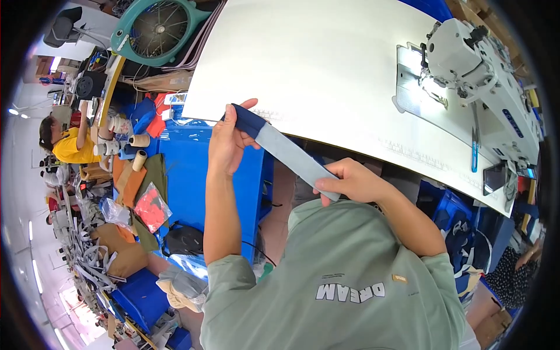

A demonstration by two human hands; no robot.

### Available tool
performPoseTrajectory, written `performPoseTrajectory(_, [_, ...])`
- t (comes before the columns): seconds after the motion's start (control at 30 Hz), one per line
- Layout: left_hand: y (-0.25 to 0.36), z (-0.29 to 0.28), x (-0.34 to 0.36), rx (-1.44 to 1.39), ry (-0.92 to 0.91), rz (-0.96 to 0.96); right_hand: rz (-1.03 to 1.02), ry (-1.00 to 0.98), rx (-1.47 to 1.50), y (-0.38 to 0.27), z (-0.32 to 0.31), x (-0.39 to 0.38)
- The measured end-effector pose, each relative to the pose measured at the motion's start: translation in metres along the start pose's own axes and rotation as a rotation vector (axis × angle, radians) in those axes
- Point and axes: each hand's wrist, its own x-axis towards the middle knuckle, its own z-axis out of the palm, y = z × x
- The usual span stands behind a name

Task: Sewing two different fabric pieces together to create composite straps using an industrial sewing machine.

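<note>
Stretched between my two hands is a fabric strip (294,154), light grey-blue along most of its length and dark navy at its left end. My left hand (231,137) pinches the navy end between thumb and fingers, near the table's front edge. Lower and to the right, my right hand (353,181) grips the pale end, thumb on top, close to my chest. The strip slants down from left to right in front of the white sewing table (303,64). Fingers behind the strip are partly hidden.
A white sewing machine (475,70) with its lamp lit stands at the table's right. Blue-handled scissors or snips (475,149) and a phone (496,178) lie near it. Left are a green fan (157,32), a blue surface (192,169) and thread cones (140,158). A person in yellow (73,143) works farther left.
</note>
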Motion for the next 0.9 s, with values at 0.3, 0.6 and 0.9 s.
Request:
performPoseTrajectory(0.3, [0.003, 0.015, -0.001, 0.205, -0.004, -0.084, -0.078, 0.017, 0.123, -0.005, -0.005, 0.003])
performPoseTrajectory(0.6, [0.011, 0.008, -0.022, 0.145, -0.025, 0.004, -0.076, -0.010, 0.083, -0.012, 0.005, 0.014])
performPoseTrajectory(0.9, [0.017, 0.007, 0.013, 0.386, 0.283, 0.116, -0.140, -0.006, 0.201, -0.024, 0.033, 0.027])
